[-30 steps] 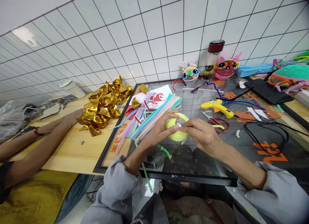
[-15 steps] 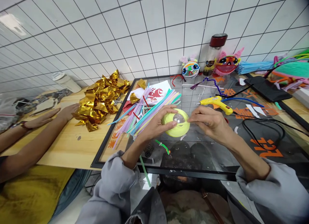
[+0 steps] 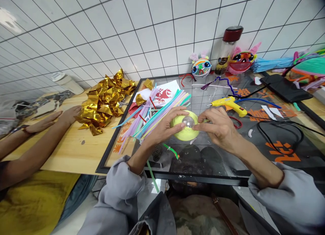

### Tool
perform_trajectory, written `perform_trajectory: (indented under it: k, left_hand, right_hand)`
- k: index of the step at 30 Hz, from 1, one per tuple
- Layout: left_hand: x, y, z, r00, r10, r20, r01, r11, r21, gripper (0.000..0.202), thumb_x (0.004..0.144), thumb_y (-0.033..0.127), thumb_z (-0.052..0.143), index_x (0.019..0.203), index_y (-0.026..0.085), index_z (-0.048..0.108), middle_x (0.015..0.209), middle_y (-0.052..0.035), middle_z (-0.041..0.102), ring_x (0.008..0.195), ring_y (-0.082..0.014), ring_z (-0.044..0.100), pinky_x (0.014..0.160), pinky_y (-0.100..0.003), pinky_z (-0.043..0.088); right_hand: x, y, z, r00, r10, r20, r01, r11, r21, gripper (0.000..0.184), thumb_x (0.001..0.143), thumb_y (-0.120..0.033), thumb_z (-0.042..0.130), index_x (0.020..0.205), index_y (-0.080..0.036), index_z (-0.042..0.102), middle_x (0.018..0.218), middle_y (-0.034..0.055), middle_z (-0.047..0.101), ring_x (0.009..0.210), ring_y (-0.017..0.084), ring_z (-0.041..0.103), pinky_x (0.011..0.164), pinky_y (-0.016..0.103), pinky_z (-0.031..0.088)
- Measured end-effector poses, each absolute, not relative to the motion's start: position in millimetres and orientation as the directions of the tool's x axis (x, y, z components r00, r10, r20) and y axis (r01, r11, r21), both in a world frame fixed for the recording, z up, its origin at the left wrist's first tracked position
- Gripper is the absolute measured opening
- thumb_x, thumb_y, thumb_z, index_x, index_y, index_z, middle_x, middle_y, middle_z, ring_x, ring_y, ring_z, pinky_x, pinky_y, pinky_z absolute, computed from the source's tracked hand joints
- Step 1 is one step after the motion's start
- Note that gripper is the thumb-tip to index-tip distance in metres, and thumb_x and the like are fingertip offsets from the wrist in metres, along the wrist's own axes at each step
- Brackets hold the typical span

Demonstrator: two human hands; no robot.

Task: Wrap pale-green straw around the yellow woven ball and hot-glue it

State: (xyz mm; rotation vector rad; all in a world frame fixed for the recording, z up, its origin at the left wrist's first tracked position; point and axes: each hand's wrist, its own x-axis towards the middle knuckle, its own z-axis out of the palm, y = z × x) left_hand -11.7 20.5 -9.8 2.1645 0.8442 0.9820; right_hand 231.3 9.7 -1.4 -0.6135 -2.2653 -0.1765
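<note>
A yellow-green ball (image 3: 185, 133) with a clear round patch on top is held between both my hands over the glass table (image 3: 228, 160). My left hand (image 3: 166, 126) wraps around its left side, fingers curled over the top. On its right side my right hand (image 3: 219, 128) pinches at the ball beside the clear patch. A bundle of pastel pipe cleaners (image 3: 154, 115) lies just behind my left hand.
A yellow glue gun (image 3: 228, 103), red scissors (image 3: 235, 121) and black cables (image 3: 279, 133) lie right of my hands. Crumpled gold foil (image 3: 104, 101) sits on the wooden table (image 3: 76, 150). Another person's hands (image 3: 50, 118) rest flat there. Decorated balls (image 3: 201, 67) and a jar (image 3: 227, 49) stand by the wall.
My hands and the ball have stayed together; the right hand shifted its fingers on the ball's right side. The view tilted slightly. The other person's hands moved a little.
</note>
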Motion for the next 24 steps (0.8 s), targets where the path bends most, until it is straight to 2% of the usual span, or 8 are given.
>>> perform_trajectory:
  k: [10, 14, 24]
  left_hand:
    - [-11, 22, -14, 0.516, 0.761, 0.394, 0.315, -0.596, 0.739, 0.037, 0.1, 0.043, 0.053, 0.13, 0.022, 0.061, 0.152, -0.0139, 0.051, 0.146, -0.0267, 0.046, 0.126, -0.052, 0.032]
    - [-11, 21, -16, 0.506, 0.77, 0.389, 0.341, -0.593, 0.73, 0.04, 0.102, 0.046, 0.049, 0.132, 0.023, 0.06, 0.154, -0.0131, 0.048, 0.148, -0.0272, 0.042, 0.127, -0.053, 0.03]
    - [-14, 21, -12, 0.499, 0.79, 0.356, 0.395, -0.573, 0.718, 0.047, 0.106, 0.047, 0.035, 0.137, 0.021, 0.059, 0.151, -0.0125, 0.047, 0.15, -0.0233, 0.039, 0.13, -0.045, 0.028]
  right_hand:
    - [228, 14, -3, -0.593, 0.329, 0.735, 0.474, 0.881, -0.012, 0.037, 0.085, 0.005, 0.049, 0.094, -0.023, 0.072, 0.091, 0.0037, 0.065, 0.082, 0.018, 0.051, 0.074, 0.037, 0.032]
    - [227, 16, -5, -0.594, 0.31, 0.742, 0.456, 0.89, -0.006, 0.034, 0.088, 0.003, 0.049, 0.093, -0.022, 0.071, 0.09, 0.004, 0.066, 0.08, 0.018, 0.051, 0.072, 0.036, 0.033]
    - [218, 17, -9, -0.569, 0.307, 0.763, 0.422, 0.905, -0.049, 0.032, 0.093, 0.0, 0.049, 0.101, -0.022, 0.071, 0.089, 0.0043, 0.067, 0.078, 0.017, 0.052, 0.069, 0.033, 0.032]
